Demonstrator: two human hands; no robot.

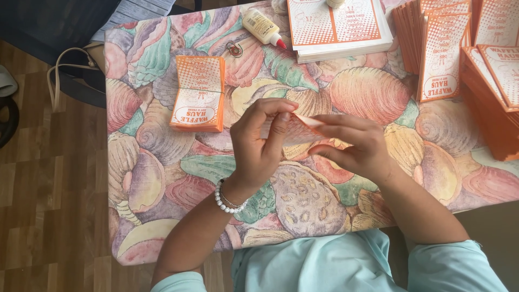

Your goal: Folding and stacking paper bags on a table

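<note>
Orange paper sleeve (one) between two hands: left hand, right hand.

Before you: a bench covered with a cloth printed in large pastel seashells. To its side, a floor of brown wood-pattern planks. At the upper corner, a dark chair with a pale strap hanging beside it. Even, soft light throughout.

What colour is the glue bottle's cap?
Red, on the glue bottle, seen in the head view.
</note>
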